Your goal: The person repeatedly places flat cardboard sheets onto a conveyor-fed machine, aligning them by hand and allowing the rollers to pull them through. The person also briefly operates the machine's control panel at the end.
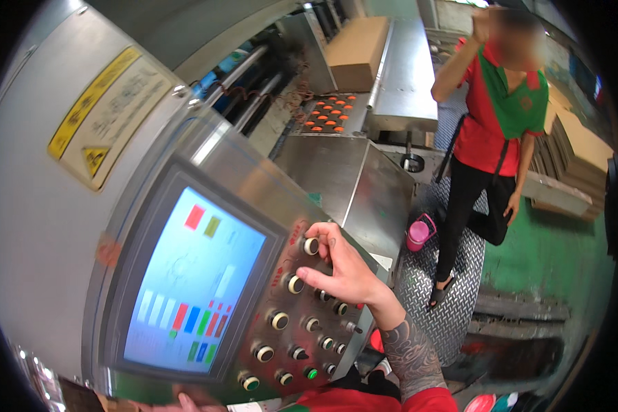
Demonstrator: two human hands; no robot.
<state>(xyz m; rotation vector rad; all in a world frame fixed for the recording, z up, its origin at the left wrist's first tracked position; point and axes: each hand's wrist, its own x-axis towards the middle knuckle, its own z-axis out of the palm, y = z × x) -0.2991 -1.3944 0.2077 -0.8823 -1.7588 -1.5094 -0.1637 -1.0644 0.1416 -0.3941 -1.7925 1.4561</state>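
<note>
A metal control panel (254, 206) fills the left and middle, with a lit touch screen (165, 275) and rows of round push buttons. My right hand (343, 269) lies over the upper right of the buttons, its thumb spread away from the curled fingers. The fingertips are at a cream-rimmed button (312, 246); the thumb tip is beside another cream-rimmed button (295, 284). Whether either is pressed does not show. Only part of my left hand (185, 403) appears, blurred, by the panel's lower edge. Among the lower buttons a green one (312, 374) glows.
Another person in a red and green shirt (501, 117) stands on a ribbed metal step (419, 309), one arm raised. A pink bucket-like container (419, 235) is near their feet. Cardboard stacks lie on the machine (357, 48) and at far right (577, 151).
</note>
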